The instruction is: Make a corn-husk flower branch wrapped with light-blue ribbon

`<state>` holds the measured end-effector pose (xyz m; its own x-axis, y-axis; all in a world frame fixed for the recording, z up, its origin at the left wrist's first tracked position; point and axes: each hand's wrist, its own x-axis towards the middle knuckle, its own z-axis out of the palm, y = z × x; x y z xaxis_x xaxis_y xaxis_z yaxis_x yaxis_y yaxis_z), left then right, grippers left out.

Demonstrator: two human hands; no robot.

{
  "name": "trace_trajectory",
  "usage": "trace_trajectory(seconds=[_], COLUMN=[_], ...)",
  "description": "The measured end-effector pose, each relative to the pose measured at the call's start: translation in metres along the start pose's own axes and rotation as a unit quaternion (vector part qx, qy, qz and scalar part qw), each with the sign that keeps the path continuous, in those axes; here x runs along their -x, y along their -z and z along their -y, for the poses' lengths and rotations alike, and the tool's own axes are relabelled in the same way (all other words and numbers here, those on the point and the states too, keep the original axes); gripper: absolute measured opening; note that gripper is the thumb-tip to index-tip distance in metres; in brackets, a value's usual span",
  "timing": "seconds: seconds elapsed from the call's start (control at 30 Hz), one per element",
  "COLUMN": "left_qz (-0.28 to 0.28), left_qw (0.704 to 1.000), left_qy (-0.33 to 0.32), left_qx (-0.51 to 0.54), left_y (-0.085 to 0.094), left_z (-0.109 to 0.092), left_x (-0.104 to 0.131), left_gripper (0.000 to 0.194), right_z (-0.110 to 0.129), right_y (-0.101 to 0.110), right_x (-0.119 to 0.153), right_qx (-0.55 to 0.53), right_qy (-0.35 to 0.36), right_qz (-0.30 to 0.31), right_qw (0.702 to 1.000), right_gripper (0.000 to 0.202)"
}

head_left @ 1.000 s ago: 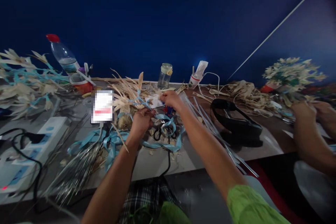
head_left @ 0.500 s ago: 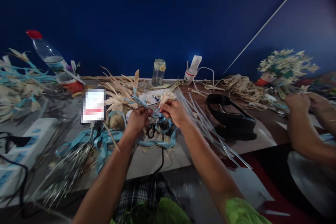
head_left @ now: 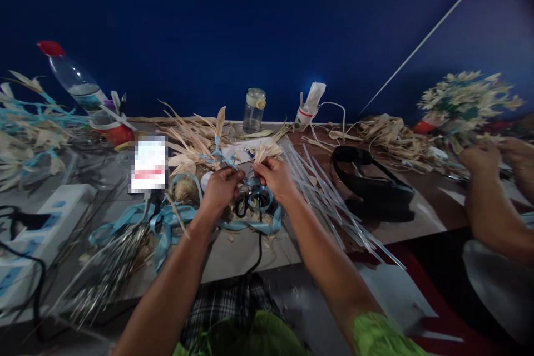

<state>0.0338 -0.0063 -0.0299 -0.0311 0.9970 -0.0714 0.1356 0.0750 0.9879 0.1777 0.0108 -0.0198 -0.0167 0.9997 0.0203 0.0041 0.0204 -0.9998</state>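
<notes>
My left hand (head_left: 220, 192) is closed, fingers pinched on a stem wrapped in blue ribbon (head_left: 218, 153), with pale dried leaves along it. Close beside it, my right hand (head_left: 277, 179) is closed at the base of a cream dried-husk flower (head_left: 262, 153). Fingertips hide the exact spot where stem and flower come near each other. A loose blue ribbon (head_left: 267, 228) curls on the table below both hands, by a black cable (head_left: 259, 250). Behind my left hand spreads a bunch of dried husk leaves (head_left: 187, 147).
Clear plastic sticks (head_left: 325, 194) and a black headset-like strap (head_left: 371, 189) lie to the right. At left are a bundle of metal wires (head_left: 112, 278), a lit phone (head_left: 148, 164) and a power strip (head_left: 62, 222). A glass jar (head_left: 252, 114) stands behind. Another person's hands (head_left: 484, 161) work at far right.
The view has shifted slightly. Both my hands keep their grips close together, with only small finger movement. The co-worker's hands sit a little further right in the picture.
</notes>
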Motion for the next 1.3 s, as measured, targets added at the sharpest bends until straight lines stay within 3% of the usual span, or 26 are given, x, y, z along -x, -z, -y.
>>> trace_trajectory(seconds=[0.1,0.23,0.37,0.43,0.63,0.9,1.3], left_qz=[0.001,-0.005,0.006,0.002,-0.004,0.002,0.021], left_qw=[1.0,1.0,1.0,1.0,1.0,0.999,1.0], left_qy=[0.004,0.003,-0.001,0.0,-0.002,0.007,0.023], left_qx=[0.001,-0.023,-0.008,-0.012,-0.015,-0.037,0.003], left_y=[0.0,0.001,0.002,0.001,0.0,0.001,0.0], left_z=[-0.002,0.0,0.004,0.005,0.007,-0.001,-0.003], left_x=[0.002,0.001,-0.001,-0.002,-0.002,0.002,0.002], left_gripper=[0.021,0.023,0.023,0.022,0.021,0.022,0.025], right_z=[0.002,0.011,0.013,0.01,0.001,0.0,-0.002], right_y=[0.001,0.006,0.005,0.003,-0.003,-0.002,-0.001], right_x=[0.0,0.001,0.004,0.004,0.001,0.001,0.005], right_qx=[0.001,-0.101,-0.138,-0.118,-0.012,0.106,0.149], right_qy=[0.009,-0.029,-0.068,-0.061,-0.002,0.047,0.088], right_qz=[-0.002,0.003,0.068,0.078,0.028,-0.003,-0.019], right_qw=[1.0,0.994,0.986,0.988,1.0,0.993,0.985], right_gripper=[0.026,0.03,0.03,0.029,0.025,0.021,0.025])
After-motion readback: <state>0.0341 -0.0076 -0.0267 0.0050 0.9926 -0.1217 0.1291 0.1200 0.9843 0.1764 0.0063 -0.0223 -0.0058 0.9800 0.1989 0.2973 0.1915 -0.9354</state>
